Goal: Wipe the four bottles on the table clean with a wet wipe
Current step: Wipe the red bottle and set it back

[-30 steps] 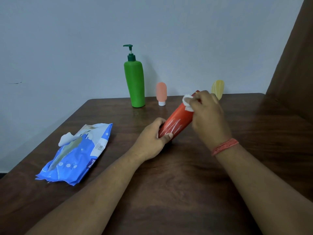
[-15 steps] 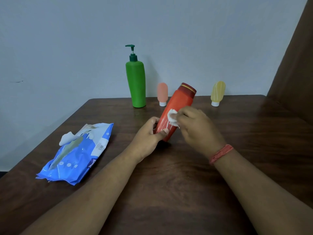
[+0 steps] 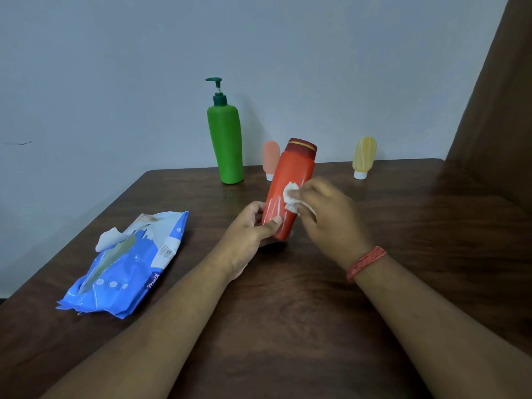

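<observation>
Wipes sit in a blue pack (image 3: 126, 263) at the lower left of the frame, its flap peeled up. Right of it, the left hand (image 3: 247, 237) grips the base of the red bottle (image 3: 289, 191), tilted at centre frame, bottom near the table (image 3: 288, 326). The right hand (image 3: 331, 217) pinches a crumpled wet wipe (image 3: 291, 197) against the bottle's side, wrist bent inward. Wiping this bottle looks midway; next, probably turning it to reach the unwiped side. Along the back edge stand a green pump bottle (image 3: 226, 142), a pink tube (image 3: 270, 158) and, farthest right, a yellow tube (image 3: 364, 156).
</observation>
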Motion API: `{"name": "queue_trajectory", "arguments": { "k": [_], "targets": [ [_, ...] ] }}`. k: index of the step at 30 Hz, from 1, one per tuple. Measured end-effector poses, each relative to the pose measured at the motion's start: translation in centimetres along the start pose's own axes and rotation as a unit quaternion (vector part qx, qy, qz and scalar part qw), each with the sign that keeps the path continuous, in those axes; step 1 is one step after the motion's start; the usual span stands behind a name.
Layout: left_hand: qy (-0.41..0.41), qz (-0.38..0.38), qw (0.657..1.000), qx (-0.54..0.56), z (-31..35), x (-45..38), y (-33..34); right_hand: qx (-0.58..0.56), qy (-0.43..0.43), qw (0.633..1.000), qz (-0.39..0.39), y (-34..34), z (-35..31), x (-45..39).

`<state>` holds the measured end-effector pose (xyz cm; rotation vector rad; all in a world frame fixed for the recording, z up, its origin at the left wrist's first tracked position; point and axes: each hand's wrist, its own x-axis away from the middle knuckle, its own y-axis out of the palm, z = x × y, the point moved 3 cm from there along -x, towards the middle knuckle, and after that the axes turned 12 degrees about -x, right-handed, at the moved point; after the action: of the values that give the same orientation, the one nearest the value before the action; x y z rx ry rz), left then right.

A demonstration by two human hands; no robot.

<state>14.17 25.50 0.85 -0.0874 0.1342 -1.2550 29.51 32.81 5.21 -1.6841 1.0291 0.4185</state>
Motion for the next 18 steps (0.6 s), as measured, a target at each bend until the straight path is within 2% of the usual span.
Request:
{"name": "queue_trajectory", "arguments": {
  "k": [3, 5, 8, 13, 16, 18],
  "targets": [
    [-0.003, 0.016, 1.000, 0.022, -0.20, -0.27, -0.30, -0.017, -0.044, 0.996, -0.081, 0.87, -0.78, 0.47],
    [-0.003, 0.014, 0.999, 0.032, -0.11, -0.26, -0.32, 0.010, -0.050, 0.998, -0.049, 0.72, -0.57, 0.07],
    [-0.007, -0.001, 1.000, 0.023, 0.18, 0.03, 0.03, 0.033, 0.011, 0.999, 0.019, 0.05, 0.02, -0.14],
    [0.000, 0.018, 0.998, 0.063, 0.01, -0.24, -0.31, -0.005, -0.052, 0.998, -0.047, 0.84, -0.33, 0.22],
    [-0.009, 0.006, 0.994, 0.109, 0.11, -0.21, -0.35, -0.004, -0.025, 1.000, 0.000, 0.64, 0.20, 0.10],
    [-0.014, -0.004, 0.992, 0.124, 0.14, -0.18, -0.35, -0.042, -0.020, 0.999, -0.012, 0.78, 0.03, 0.33]
  ]
}}
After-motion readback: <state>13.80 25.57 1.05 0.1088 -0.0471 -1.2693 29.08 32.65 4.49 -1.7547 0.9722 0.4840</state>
